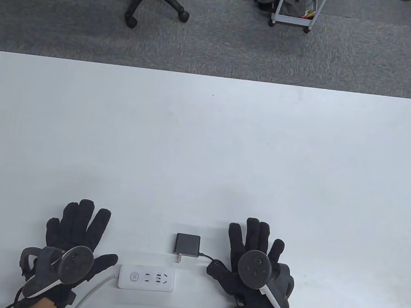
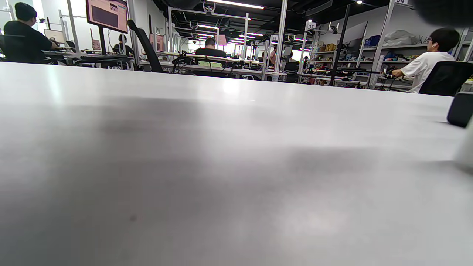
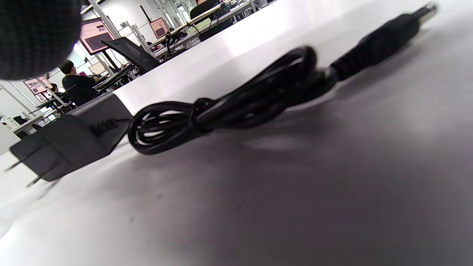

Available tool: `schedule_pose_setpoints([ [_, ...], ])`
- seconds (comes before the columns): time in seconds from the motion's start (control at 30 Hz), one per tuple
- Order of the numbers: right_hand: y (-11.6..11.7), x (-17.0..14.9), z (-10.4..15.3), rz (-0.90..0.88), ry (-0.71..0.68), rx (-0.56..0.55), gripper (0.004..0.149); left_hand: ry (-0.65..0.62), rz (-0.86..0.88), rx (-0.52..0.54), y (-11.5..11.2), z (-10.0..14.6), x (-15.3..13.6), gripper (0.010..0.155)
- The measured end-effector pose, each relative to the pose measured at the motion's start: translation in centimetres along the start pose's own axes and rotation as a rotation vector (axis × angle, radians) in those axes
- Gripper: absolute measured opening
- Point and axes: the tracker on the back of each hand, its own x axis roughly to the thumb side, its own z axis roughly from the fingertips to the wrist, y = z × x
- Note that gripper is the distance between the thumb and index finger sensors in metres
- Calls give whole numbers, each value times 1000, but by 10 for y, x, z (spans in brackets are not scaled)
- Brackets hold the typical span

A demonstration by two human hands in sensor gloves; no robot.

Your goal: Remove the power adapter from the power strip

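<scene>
Hands: left hand (image 1: 72, 242) and right hand (image 1: 254, 265) lie flat, fingers spread, grasping nothing.
Power adapter (image 1: 187, 245): unplugged, on surface (image 1: 205, 154), just beyond power strip (image 1: 146, 279), prongs toward it.

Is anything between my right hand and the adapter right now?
Nothing visible. The power adapter lies flat on the table, prongs out and already apart from the power strip. The right hand rests just beside it, over its bundled cord.

On the table (image 1: 207, 142), the power adapter (image 1: 187, 245) lies just beyond the power strip (image 1: 146, 279), apart from it, between the left hand (image 1: 72, 242) and right hand (image 1: 255, 269), its cable (image 3: 236, 107) running right.
</scene>
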Motion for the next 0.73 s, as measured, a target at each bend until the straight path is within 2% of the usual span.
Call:
schedule_pose_setpoints([
  [0.17,-3,1,2,-84,-62,-52,97,-23,-1,5,0,0,5,98],
  [0.4,-3,6,4,-72,-100,-26,97,-12,3,-15,-2,-1,2,98],
  [0.57,-3,6,6,-152,-146,-22,96,-17,6,-23,-2,-1,3,97],
  [0.73,-3,6,6,-159,-149,-23,96,-16,15,-21,-2,0,1,97],
])
